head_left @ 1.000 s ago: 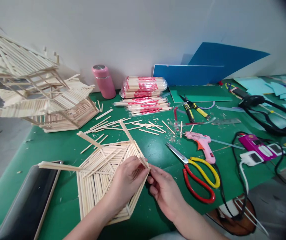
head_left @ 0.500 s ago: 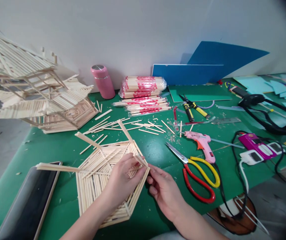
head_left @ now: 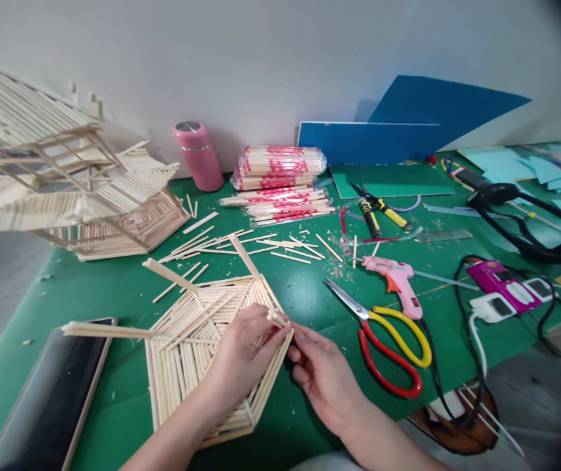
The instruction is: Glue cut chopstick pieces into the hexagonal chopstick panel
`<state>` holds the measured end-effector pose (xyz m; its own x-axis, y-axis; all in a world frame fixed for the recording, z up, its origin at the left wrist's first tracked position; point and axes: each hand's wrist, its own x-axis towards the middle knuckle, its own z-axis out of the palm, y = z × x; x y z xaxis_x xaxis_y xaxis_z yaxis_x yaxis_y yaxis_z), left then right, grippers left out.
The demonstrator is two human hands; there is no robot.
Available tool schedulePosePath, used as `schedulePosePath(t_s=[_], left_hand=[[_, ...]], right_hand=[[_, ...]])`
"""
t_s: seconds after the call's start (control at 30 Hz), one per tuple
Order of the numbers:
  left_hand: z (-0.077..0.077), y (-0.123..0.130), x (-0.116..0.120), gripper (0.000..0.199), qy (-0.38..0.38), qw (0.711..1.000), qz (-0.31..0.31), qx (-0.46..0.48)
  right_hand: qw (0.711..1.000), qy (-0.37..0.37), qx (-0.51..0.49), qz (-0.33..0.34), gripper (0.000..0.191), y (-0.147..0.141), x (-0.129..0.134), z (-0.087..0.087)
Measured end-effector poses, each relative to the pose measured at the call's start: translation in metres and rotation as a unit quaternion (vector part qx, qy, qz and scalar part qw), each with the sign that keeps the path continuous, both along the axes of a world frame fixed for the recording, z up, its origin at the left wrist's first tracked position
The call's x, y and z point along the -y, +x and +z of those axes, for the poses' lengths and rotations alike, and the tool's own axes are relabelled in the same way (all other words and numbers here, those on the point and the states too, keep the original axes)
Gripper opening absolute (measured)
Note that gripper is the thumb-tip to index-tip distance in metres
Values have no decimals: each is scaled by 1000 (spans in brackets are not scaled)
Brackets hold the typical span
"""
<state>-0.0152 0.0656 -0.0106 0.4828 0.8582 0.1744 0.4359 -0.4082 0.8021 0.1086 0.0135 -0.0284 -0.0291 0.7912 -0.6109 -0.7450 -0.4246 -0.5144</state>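
Note:
A hexagonal panel of pale wooden sticks [head_left: 177, 373] lies on the green table, with three stick posts jutting from its far and left corners. My left hand [head_left: 246, 353] reaches over the panel, its thumb and fingers closed round a short bundle of sticks [head_left: 277, 319] at the right corner. My right hand [head_left: 314, 366] is at the same corner from the right, thumb and index finger pinched at the base of that bundle. What lies between the right fingertips is too small to make out.
Loose sticks [head_left: 202, 247] lie behind the panel. Scissors [head_left: 359, 314], a pink glue gun [head_left: 398, 278] and a power strip [head_left: 501, 284] are on the right. A phone [head_left: 59, 386] and a stick-built model [head_left: 89, 196] stand left, a pink bottle [head_left: 199, 157] behind.
The stick bundle in my left hand leans more toward me and looks shorter. My hands have hardly moved. The view has shifted slightly.

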Motion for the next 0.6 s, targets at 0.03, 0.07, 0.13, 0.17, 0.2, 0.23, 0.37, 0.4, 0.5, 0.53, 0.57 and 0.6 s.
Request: schedulePosePath(t_s=[0.03,0.07,0.13,0.17,0.2,0.23,0.37,0.4,0.5,0.53,0.57,0.6], left_hand=[[0,0,0,13,-1,1000,-1,-3],[0,0,0,14,-2,1000,-1,-7],[-1,0,0,15,-7,1000,1,-15],[-2,0,0,15,-10,1000,1,-17],[-4,0,0,15,-13,1000,-1,-18],[-5,-1,0,15,-14,1000,-3,-18],[-7,-1,0,15,-12,1000,-6,-15],[-7,-1,0,14,-10,1000,-5,-15],[-6,0,0,14,-7,1000,-5,-14],[-5,0,0,14,-6,1000,-4,-14],[-5,0,0,15,-7,1000,-4,-14],[-4,0,0,14,-9,1000,-2,-14]], right_hand=[[1000,-2,0,0,23,0,0,0],[1000,-5,0,0,23,0,0,0],[1000,-6,0,1,22,1,0,0],[1000,-6,0,0,22,1,0,0],[1000,-5,0,-1,21,1,0,0],[1000,-4,0,-1,21,1,0,0],[1000,0,3,-2,22,0,1,-2],[1000,0,3,-1,23,0,1,-2],[1000,3,0,0,23,0,1,-1],[1000,3,0,-1,23,0,1,-1],[1000,2,0,-1,23,0,1,0],[1000,1,0,-1,22,0,1,0]])
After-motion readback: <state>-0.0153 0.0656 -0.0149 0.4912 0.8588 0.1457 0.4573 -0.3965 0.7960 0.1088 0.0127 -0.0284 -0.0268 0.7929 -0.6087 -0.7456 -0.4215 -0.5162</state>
